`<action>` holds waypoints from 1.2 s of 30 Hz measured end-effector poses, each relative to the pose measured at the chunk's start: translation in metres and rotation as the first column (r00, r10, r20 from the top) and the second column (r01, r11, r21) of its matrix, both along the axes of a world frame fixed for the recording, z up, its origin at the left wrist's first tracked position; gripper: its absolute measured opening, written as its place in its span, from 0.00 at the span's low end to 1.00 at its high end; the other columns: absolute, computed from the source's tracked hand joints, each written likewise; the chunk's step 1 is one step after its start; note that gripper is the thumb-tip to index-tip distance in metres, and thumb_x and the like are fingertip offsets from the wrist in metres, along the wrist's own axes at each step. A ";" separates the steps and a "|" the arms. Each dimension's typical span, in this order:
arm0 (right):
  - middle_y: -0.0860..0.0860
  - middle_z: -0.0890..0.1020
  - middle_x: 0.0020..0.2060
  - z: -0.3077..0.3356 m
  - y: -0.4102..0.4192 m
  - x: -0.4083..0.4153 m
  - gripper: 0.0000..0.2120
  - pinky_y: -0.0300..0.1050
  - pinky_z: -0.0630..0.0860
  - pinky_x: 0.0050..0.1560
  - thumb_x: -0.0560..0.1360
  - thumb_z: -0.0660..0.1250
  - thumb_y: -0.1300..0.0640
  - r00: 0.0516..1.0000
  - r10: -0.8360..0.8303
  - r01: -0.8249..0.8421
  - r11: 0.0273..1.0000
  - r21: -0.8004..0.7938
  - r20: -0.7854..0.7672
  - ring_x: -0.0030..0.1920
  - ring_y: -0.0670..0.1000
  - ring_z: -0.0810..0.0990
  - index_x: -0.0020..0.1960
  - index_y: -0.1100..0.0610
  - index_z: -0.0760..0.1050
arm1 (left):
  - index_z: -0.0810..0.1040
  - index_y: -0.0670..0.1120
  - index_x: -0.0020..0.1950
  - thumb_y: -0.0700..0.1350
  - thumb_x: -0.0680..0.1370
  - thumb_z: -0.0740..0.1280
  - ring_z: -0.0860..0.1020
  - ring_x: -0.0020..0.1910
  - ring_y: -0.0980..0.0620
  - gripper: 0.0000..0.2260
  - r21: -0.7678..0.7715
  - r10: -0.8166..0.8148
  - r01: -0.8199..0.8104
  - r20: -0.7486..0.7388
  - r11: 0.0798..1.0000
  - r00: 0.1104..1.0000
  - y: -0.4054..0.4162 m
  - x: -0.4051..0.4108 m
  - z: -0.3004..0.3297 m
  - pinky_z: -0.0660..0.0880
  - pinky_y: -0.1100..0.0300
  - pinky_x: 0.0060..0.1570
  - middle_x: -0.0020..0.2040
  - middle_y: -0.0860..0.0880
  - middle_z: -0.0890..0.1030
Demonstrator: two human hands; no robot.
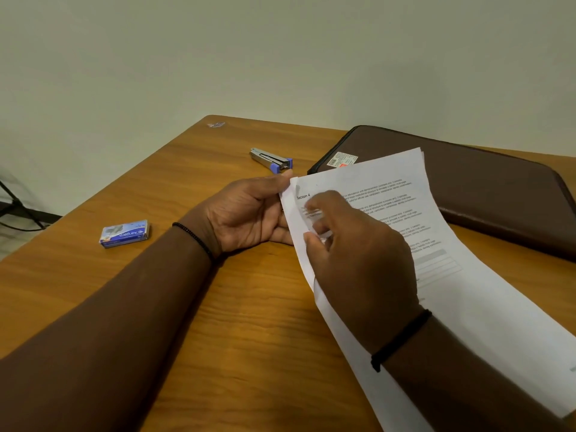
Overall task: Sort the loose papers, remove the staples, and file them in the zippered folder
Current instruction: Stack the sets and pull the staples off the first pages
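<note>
I am pinching the stapled papers [405, 213] at their top-left corner with my left hand [246, 216], fingers closed; my right hand [358, 260] is curling blurred fingers there, hold unclear. Zippered folder [467, 182] is lying behind; best to work the staple slowly.

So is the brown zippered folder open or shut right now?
Shut. The brown folder lies flat and closed on the table, with the papers overlapping its near edge, none inside.
</note>
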State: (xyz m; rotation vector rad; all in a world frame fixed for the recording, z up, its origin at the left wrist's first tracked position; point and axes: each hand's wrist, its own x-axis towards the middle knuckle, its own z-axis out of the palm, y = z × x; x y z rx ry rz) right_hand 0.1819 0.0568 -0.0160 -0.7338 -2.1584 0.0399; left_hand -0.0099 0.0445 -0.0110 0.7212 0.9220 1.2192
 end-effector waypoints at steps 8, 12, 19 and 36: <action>0.52 0.84 0.46 0.003 0.012 0.010 0.11 0.28 0.74 0.41 0.79 0.65 0.62 0.989 -0.022 0.020 1.000 -0.020 -0.148 0.41 0.47 0.82 0.61 0.57 0.80 | 0.81 0.45 0.62 0.49 0.83 0.57 0.82 0.57 0.40 0.16 0.029 -0.006 0.008 -0.050 1.000 0.999 0.000 -0.001 -0.001 0.77 0.39 0.59 0.59 0.40 0.82; 0.59 0.85 0.50 0.005 0.024 0.024 0.11 0.31 0.69 0.54 0.78 0.63 0.64 0.964 -0.085 0.072 0.996 -0.061 -0.251 0.50 0.56 0.84 0.54 0.64 0.83 | 0.75 0.44 0.69 0.49 0.83 0.57 0.81 0.58 0.40 0.18 0.035 -0.045 0.047 -0.048 0.998 0.998 0.000 -0.003 -0.001 0.76 0.38 0.61 0.61 0.40 0.81; 0.58 0.85 0.48 0.001 0.020 0.017 0.08 0.27 0.70 0.50 0.76 0.69 0.62 0.981 -0.054 0.048 0.998 -0.036 -0.188 0.46 0.53 0.84 0.53 0.64 0.84 | 0.75 0.45 0.69 0.48 0.83 0.57 0.81 0.59 0.40 0.17 0.063 -0.046 0.049 -0.041 0.997 0.998 -0.001 -0.003 -0.001 0.76 0.38 0.59 0.61 0.41 0.81; 0.62 0.83 0.56 -0.008 -0.023 -0.004 0.15 0.50 0.79 0.44 0.72 0.74 0.58 0.918 -0.177 0.114 0.975 0.191 0.355 0.46 0.59 0.83 0.57 0.61 0.83 | 0.79 0.41 0.66 0.44 0.81 0.62 0.78 0.62 0.38 0.16 0.052 -0.028 0.028 -0.002 0.998 1.000 -0.001 -0.004 -0.002 0.78 0.40 0.58 0.67 0.36 0.78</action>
